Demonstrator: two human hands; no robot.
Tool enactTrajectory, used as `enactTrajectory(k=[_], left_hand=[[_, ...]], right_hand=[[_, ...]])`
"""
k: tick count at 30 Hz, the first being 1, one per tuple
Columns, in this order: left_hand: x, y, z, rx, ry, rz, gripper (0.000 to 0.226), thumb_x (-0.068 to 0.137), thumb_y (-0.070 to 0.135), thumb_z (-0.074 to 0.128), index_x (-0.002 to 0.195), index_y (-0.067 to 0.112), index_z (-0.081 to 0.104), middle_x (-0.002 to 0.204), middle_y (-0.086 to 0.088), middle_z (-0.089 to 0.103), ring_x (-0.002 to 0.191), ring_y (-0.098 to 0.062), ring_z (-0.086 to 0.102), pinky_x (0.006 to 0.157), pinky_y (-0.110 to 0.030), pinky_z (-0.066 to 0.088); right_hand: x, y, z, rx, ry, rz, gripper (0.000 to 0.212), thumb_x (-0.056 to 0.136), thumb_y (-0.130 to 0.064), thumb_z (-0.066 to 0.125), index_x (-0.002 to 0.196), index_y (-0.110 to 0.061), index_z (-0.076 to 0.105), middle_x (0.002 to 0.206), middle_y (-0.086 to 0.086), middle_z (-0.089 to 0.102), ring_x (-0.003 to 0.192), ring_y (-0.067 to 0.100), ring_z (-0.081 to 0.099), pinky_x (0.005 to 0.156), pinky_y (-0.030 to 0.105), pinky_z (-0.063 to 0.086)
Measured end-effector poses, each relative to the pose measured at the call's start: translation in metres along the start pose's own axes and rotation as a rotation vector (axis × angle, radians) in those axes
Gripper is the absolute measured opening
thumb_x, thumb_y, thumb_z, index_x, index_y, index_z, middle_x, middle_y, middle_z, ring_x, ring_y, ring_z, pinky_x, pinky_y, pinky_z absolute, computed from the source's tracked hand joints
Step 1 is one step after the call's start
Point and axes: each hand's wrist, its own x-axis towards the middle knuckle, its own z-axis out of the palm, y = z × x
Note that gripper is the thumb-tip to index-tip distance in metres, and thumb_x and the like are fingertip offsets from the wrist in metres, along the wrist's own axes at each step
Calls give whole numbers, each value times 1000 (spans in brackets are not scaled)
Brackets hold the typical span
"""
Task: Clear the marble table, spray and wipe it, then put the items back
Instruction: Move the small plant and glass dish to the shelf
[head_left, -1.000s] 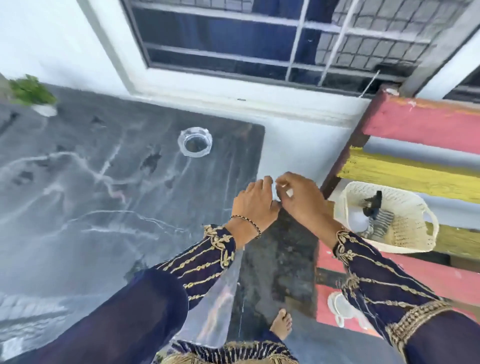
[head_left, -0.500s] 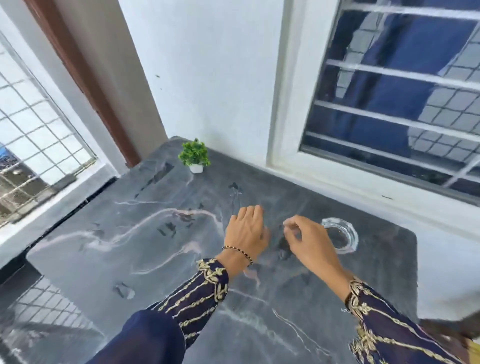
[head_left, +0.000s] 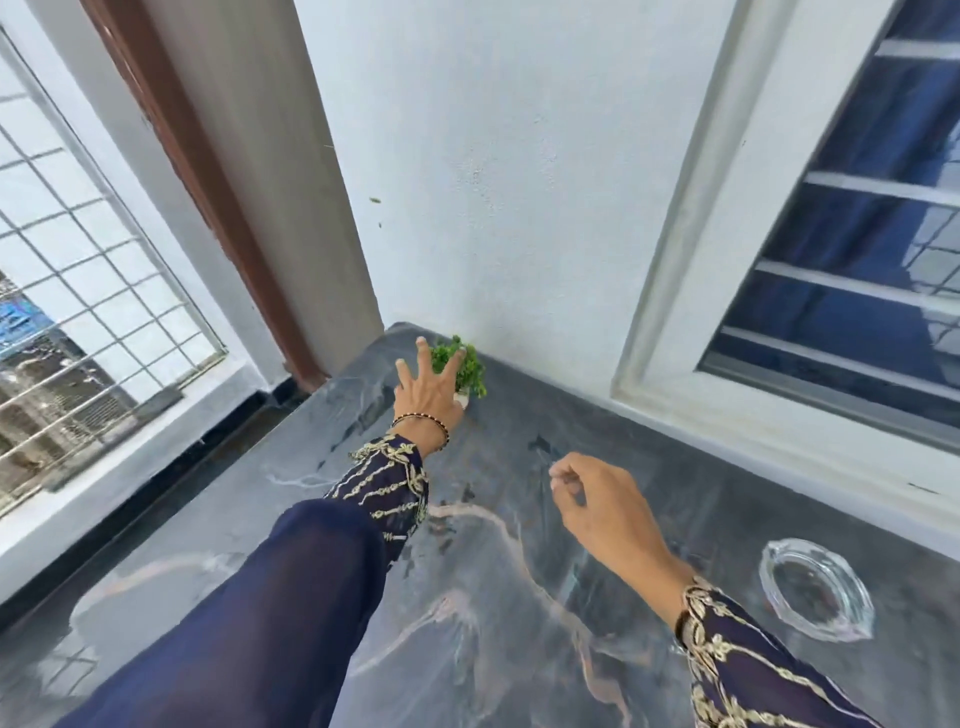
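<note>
A dark grey marble table with pale veins fills the lower view. At its far corner by the wall stands a small green plant in a white pot. My left hand is stretched out right at the plant, fingers spread in front of it, nothing gripped. My right hand hovers over the table's middle with fingers loosely curled and thumb near forefinger, holding nothing that I can see. A clear glass ashtray sits on the table at the right.
A white wall rises behind the table. A barred window is at the right, a brown door frame and a metal grille at the left. The table's left edge drops to the floor.
My view has swung left from the bench and basket to the table's far corner. My left hand has reached forward to the plant and opened its fingers. My right hand has stayed back.
</note>
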Motion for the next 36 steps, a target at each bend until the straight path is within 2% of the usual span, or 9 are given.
enactTrajectory(k=[3, 5, 7, 15, 20, 25, 29, 31, 36], left_hand=[[26, -13, 7, -113, -45, 33, 78, 81, 10, 60, 146, 37, 27, 153, -22, 15, 131, -53, 32, 105, -56, 37], [32, -15, 10, -202, -23, 53, 72, 80, 8, 63, 143, 31, 35, 138, -22, 32, 111, -49, 52, 97, -52, 46], [34, -16, 9, -227, 42, 61, 62, 82, 9, 64, 139, 21, 41, 123, -21, 42, 97, -46, 57, 88, -49, 50], [10, -12, 0, -323, 223, 81, 24, 80, 13, 67, 103, 11, 64, 94, -14, 55, 83, -36, 57, 71, -38, 46], [-31, 26, -8, -367, 191, 196, 22, 77, 12, 69, 98, 13, 66, 90, -9, 56, 76, -30, 57, 65, -38, 51], [-71, 81, -3, -533, 102, 250, 20, 76, 17, 71, 95, 21, 67, 90, -2, 58, 65, -18, 49, 60, -28, 40], [-87, 122, 6, -587, 22, 310, 20, 76, 16, 71, 95, 20, 67, 90, -2, 58, 68, -17, 49, 63, -25, 38], [-94, 137, 10, -609, -2, 333, 20, 76, 17, 71, 95, 20, 67, 91, -1, 58, 71, -17, 52, 65, -25, 41], [-104, 160, 18, -614, -15, 380, 21, 77, 17, 70, 97, 21, 68, 92, 2, 57, 71, -14, 49, 66, -22, 38]], right_hand=[[4, 5, 1, -8, 0, 19, 14, 98, -28, 57, 107, -26, 68, 100, -12, 70, 93, 5, 65, 81, 35, 56], [3, 9, 0, -14, -11, 20, 14, 98, -29, 56, 106, -27, 67, 101, -13, 69, 93, 2, 65, 80, 33, 57], [-1, 15, -1, -24, -15, 25, 13, 99, -27, 56, 105, -27, 67, 101, -14, 69, 92, 0, 65, 79, 32, 57], [-32, 39, -29, -55, 20, 103, 16, 100, -28, 55, 109, -25, 67, 103, -17, 67, 92, -1, 63, 79, 24, 54], [-52, 61, -51, -88, 65, 181, 16, 100, -32, 55, 110, -27, 65, 99, -19, 64, 88, 1, 63, 80, 31, 56], [-73, 76, -73, -156, 92, 295, 16, 100, -33, 54, 110, -27, 64, 102, -15, 67, 90, 6, 64, 77, 33, 56], [-93, 95, -87, -244, 169, 401, 13, 97, -27, 56, 100, -21, 68, 94, -9, 70, 87, 14, 67, 69, 30, 51], [-100, 106, -90, -282, 215, 481, 12, 97, -26, 56, 100, -19, 65, 101, -5, 67, 97, 20, 65, 68, 31, 48], [-114, 135, -93, -301, 267, 816, 51, 90, -30, 69, 128, -7, 44, 131, 14, 47, 119, 37, 56, 74, 43, 47]])
